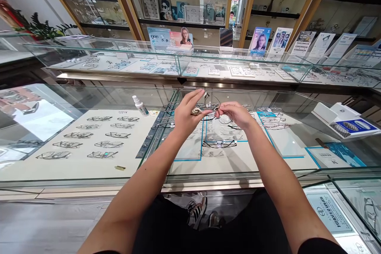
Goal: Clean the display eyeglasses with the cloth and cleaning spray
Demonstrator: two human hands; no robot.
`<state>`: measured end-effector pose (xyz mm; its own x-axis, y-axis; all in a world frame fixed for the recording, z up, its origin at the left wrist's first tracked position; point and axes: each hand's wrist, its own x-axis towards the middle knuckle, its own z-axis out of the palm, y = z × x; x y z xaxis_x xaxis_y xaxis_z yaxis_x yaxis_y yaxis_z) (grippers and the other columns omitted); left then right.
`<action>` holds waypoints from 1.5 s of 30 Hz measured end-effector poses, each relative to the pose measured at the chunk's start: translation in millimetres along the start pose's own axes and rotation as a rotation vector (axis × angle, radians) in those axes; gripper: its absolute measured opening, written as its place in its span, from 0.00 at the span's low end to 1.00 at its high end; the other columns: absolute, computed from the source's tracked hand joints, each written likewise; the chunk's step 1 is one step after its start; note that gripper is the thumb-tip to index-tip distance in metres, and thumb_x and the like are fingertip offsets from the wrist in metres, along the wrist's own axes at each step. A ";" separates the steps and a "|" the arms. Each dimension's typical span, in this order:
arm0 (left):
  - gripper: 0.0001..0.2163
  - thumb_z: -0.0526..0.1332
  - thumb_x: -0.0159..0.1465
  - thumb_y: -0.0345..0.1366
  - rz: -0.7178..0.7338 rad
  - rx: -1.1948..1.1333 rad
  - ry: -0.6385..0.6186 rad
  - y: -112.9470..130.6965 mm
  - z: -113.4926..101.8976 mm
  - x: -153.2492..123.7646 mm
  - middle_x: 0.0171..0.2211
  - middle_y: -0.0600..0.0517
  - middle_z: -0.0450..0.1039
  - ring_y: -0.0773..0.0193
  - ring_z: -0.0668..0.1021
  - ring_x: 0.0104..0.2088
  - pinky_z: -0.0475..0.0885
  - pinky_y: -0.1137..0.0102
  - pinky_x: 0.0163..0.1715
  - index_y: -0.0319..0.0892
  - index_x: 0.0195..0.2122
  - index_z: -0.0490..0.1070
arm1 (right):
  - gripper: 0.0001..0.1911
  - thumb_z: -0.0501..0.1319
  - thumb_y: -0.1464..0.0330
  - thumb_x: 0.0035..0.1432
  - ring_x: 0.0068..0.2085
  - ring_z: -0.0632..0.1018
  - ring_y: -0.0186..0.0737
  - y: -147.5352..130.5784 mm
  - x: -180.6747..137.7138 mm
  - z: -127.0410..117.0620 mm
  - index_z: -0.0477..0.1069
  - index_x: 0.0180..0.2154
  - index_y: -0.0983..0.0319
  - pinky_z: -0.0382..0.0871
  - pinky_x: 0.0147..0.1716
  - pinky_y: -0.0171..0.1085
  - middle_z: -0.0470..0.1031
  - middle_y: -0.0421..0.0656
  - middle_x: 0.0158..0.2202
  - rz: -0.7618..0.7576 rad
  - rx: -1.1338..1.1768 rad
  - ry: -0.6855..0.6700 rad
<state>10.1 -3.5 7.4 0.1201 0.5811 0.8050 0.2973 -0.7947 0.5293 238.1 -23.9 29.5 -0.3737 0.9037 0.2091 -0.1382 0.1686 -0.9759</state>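
Note:
Over the glass counter, both hands hold a thin-rimmed pair of eyeglasses [212,99]. My left hand [187,113] grips its left side, with thumb and fingers closed about it. A small crumpled beige thing [195,111] shows between those fingers; I cannot make out what it is. Against the lower edge of the frame, the fingertips of my right hand [236,114] are pinched together. The fingers hide part of the eyeglasses. Below the hands, a dark-rimmed pair of glasses [219,143] lies on the counter's glass top.
A white spray bottle [140,106] stands left of my hands. At the right sits an open white and blue box [347,121]. Rows of spectacles [78,135] lie in the display case [89,174]. A second glass case [178,73] runs along the back.

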 end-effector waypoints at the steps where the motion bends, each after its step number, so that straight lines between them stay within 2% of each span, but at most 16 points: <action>1: 0.31 0.81 0.55 0.52 0.022 -0.004 -0.029 -1.4 0.0 -0.5 0.64 0.41 0.79 0.43 0.78 0.65 0.72 0.55 0.68 0.51 0.59 0.83 | 0.13 0.69 0.60 0.55 0.37 0.79 0.44 -0.1 -0.4 -0.5 0.78 0.23 0.59 0.68 0.49 0.44 0.79 0.44 0.28 0.008 -0.012 -0.016; 3: 0.32 0.81 0.56 0.53 0.054 0.008 -0.073 -4.2 0.2 -1.7 0.63 0.40 0.80 0.43 0.81 0.64 0.74 0.55 0.67 0.51 0.60 0.82 | 0.14 0.69 0.60 0.55 0.37 0.79 0.44 -0.6 -1.3 -1.4 0.77 0.22 0.59 0.69 0.49 0.45 0.80 0.43 0.27 0.021 -0.034 -0.043; 6: 0.32 0.77 0.59 0.58 0.115 0.103 -0.082 -8.3 1.3 -2.9 0.60 0.40 0.83 0.45 0.85 0.58 0.81 0.57 0.59 0.48 0.60 0.82 | 0.14 0.69 0.59 0.55 0.38 0.79 0.44 -1.0 -2.2 -2.2 0.77 0.22 0.59 0.69 0.50 0.44 0.80 0.43 0.28 0.038 -0.075 -0.050; 9: 0.31 0.73 0.63 0.60 0.215 0.210 -0.047 -11.5 2.5 -3.2 0.57 0.41 0.84 0.48 0.87 0.55 0.83 0.59 0.55 0.46 0.60 0.81 | 0.13 0.69 0.58 0.55 0.39 0.79 0.43 0.4 -1.5 -0.8 0.79 0.24 0.59 0.69 0.51 0.43 0.80 0.43 0.29 0.012 -0.117 0.010; 13: 0.28 0.72 0.65 0.57 0.312 0.251 0.025 -13.6 3.7 -3.3 0.55 0.41 0.85 0.49 0.87 0.54 0.84 0.60 0.53 0.46 0.61 0.79 | 0.16 0.68 0.54 0.58 0.40 0.78 0.42 2.7 0.5 3.2 0.80 0.27 0.59 0.70 0.52 0.43 0.80 0.42 0.31 -0.056 -0.182 0.112; 16: 0.28 0.73 0.65 0.55 0.358 0.240 0.087 -13.8 3.4 -2.9 0.55 0.41 0.85 0.49 0.87 0.54 0.84 0.59 0.53 0.46 0.61 0.78 | 0.15 0.65 0.54 0.61 0.44 0.79 0.44 2.2 0.2 2.6 0.79 0.32 0.57 0.71 0.53 0.45 0.81 0.43 0.36 -0.236 -0.236 0.282; 18: 0.28 0.74 0.64 0.55 0.354 0.256 0.140 -13.5 2.3 -1.8 0.54 0.41 0.85 0.49 0.87 0.53 0.84 0.59 0.53 0.46 0.61 0.78 | 0.10 0.63 0.59 0.61 0.47 0.79 0.46 1.4 -0.9 0.1 0.78 0.34 0.56 0.72 0.53 0.46 0.81 0.43 0.39 -0.436 -0.318 0.460; 20: 0.28 0.74 0.63 0.57 0.312 0.285 0.197 -13.1 0.4 0.3 0.53 0.41 0.86 0.49 0.87 0.52 0.83 0.58 0.52 0.46 0.59 0.79 | 0.06 0.61 0.66 0.56 0.48 0.79 0.47 1.4 -2.2 -2.7 0.77 0.35 0.56 0.72 0.51 0.47 0.80 0.44 0.41 -0.596 -0.429 0.598; 23: 0.30 0.75 0.61 0.60 0.232 0.289 0.284 -11.6 -2.6 4.1 0.50 0.42 0.85 0.49 0.86 0.50 0.82 0.57 0.52 0.45 0.56 0.80 | 0.18 0.58 0.72 0.49 0.52 0.79 0.49 4.2 -3.3 -5.2 0.77 0.42 0.56 0.73 0.51 0.49 0.81 0.46 0.47 -0.686 -0.560 0.642; 27: 0.29 0.75 0.60 0.61 0.170 0.225 0.389 -7.6 -4.2 7.9 0.48 0.43 0.85 0.51 0.85 0.47 0.80 0.58 0.48 0.44 0.54 0.80 | 0.32 0.57 0.73 0.49 0.60 0.79 0.52 8.7 -5.2 -3.1 0.76 0.57 0.55 0.74 0.58 0.54 0.80 0.48 0.58 -0.692 -0.647 0.554; 29: 0.29 0.76 0.60 0.60 0.131 0.192 0.420 -2.9 -4.8 10.5 0.48 0.44 0.85 0.52 0.84 0.46 0.79 0.59 0.46 0.45 0.53 0.80 | 0.35 0.58 0.73 0.52 0.63 0.78 0.53 6.6 -7.6 0.9 0.74 0.62 0.53 0.74 0.61 0.58 0.79 0.48 0.63 -0.700 -0.709 0.520; 33: 0.28 0.78 0.58 0.57 0.072 0.092 0.423 17.2 -12.8 28.2 0.48 0.47 0.84 0.56 0.83 0.42 0.77 0.61 0.43 0.45 0.52 0.79 | 0.31 0.61 0.67 0.63 0.62 0.79 0.55 -20.6 -14.0 13.8 0.70 0.67 0.50 0.76 0.61 0.61 0.82 0.47 0.62 -0.722 -0.808 0.441; 37: 0.28 0.78 0.58 0.58 0.154 0.110 0.407 50.6 -30.6 65.7 0.49 0.47 0.82 0.56 0.83 0.44 0.79 0.61 0.44 0.48 0.53 0.78 | 0.29 0.64 0.56 0.68 0.61 0.80 0.56 -77.8 -19.3 24.3 0.68 0.68 0.48 0.77 0.61 0.60 0.82 0.47 0.61 -0.776 -0.921 0.426; 41: 0.29 0.78 0.58 0.59 0.278 0.149 0.452 90.9 -45.8 96.2 0.51 0.48 0.80 0.53 0.83 0.50 0.80 0.59 0.47 0.50 0.53 0.76 | 0.38 0.67 0.49 0.67 0.68 0.77 0.61 -127.7 -26.5 33.0 0.59 0.73 0.44 0.80 0.59 0.60 0.73 0.46 0.70 -0.860 -0.988 0.434; 43: 0.28 0.78 0.58 0.58 0.318 0.143 0.475 110.2 -49.5 100.1 0.52 0.48 0.79 0.52 0.82 0.52 0.80 0.58 0.48 0.51 0.53 0.76 | 0.40 0.67 0.48 0.68 0.70 0.75 0.63 -139.2 -31.0 38.4 0.55 0.74 0.41 0.79 0.60 0.62 0.67 0.45 0.74 -0.918 -1.007 0.472; 45: 0.28 0.78 0.59 0.58 0.345 0.129 0.496 125.4 -50.5 97.2 0.53 0.48 0.78 0.51 0.82 0.55 0.81 0.58 0.49 0.52 0.54 0.76 | 0.38 0.66 0.48 0.69 0.69 0.76 0.63 -142.8 -35.4 43.2 0.56 0.74 0.41 0.78 0.62 0.64 0.65 0.45 0.75 -0.990 -1.019 0.528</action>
<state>11.2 -55.6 165.5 -0.2156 0.1188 0.9692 0.4355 -0.8767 0.2043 231.4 -97.0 164.1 -0.1208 0.2622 0.9574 0.6288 0.7665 -0.1306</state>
